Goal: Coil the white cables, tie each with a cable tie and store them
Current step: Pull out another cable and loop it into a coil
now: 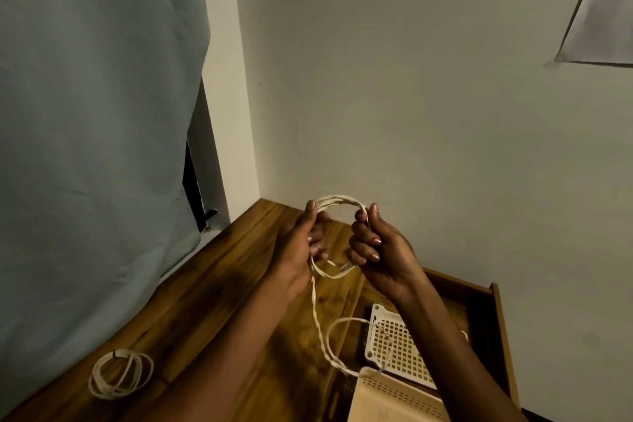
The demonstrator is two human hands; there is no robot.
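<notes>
A wooden counter stands in a corner of plain walls, with a pale curtain at its left. Above the counter, the left hand and the right hand both grip the white cable coil, fingers curled round it. The loose tail hangs toward the perforated basket (it may snag there, I think). A tied coil lies at the counter's near left.

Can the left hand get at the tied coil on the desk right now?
Probably not at once: the left hand grips the cable loop. The tied coil lies uncovered on the desk, on its side.
</notes>
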